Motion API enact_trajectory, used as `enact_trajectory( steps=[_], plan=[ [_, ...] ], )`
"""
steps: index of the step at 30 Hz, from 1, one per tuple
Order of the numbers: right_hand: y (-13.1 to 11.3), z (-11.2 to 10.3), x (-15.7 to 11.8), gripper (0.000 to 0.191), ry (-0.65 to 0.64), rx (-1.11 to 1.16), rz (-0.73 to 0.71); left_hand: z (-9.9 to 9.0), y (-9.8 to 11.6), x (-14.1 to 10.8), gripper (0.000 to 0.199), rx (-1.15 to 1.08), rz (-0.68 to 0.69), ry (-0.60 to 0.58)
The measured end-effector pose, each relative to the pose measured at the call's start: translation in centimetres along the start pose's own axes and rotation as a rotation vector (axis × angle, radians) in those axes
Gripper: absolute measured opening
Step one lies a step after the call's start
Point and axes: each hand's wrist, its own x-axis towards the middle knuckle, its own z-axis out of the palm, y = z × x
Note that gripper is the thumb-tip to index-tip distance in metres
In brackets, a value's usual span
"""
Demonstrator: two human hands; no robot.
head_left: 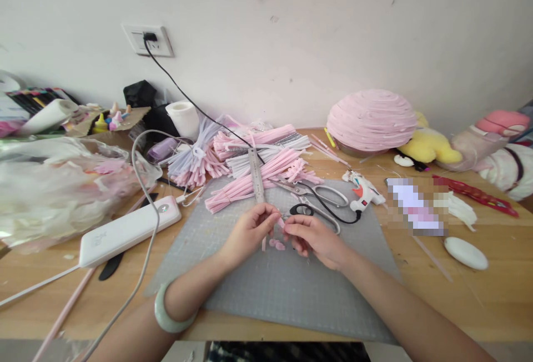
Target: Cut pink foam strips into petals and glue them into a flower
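My left hand (252, 233) and my right hand (316, 240) meet over the grey cutting mat (300, 301). Between their fingertips they pinch a small pink piece of pipe cleaner (281, 221), partly covered by the fingers. Just below it, a few short pink curled pieces (277, 244) lie on the mat. A steel ruler (256, 176) points away beyond my left hand. Large scissors (331, 195) and a black-handled pair (302, 210) rest past my right hand. Bundled pink pipe cleaners (233, 187) lie across the mat's far edge.
A white glue gun (364, 195) with a black cord lies at the right, near a blurred phone (416, 206) and a white oval case (466, 253). At left are a white power bank (129, 234), its cable and plastic bags (62, 184). A pink dome (370, 120) stands behind.
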Motion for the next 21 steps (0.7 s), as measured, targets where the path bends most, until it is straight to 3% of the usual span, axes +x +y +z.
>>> enact_trajectory(
  steps=[7,13,21],
  plan=[
    [0.1,-0.3,0.0,0.016,-0.055,0.133,0.042,-0.4,-0.2,-0.4,0.018,0.236,0.198,-0.03],
    [-0.1,-0.7,-0.2,0.018,-0.125,0.238,0.078,-1.4,0.3,-0.2,0.01,0.398,0.445,-0.145],
    [-0.5,-1.0,-0.1,0.019,-0.362,0.322,0.292,-1.6,0.2,-0.2,0.013,0.379,0.477,-0.196]
  ],
)
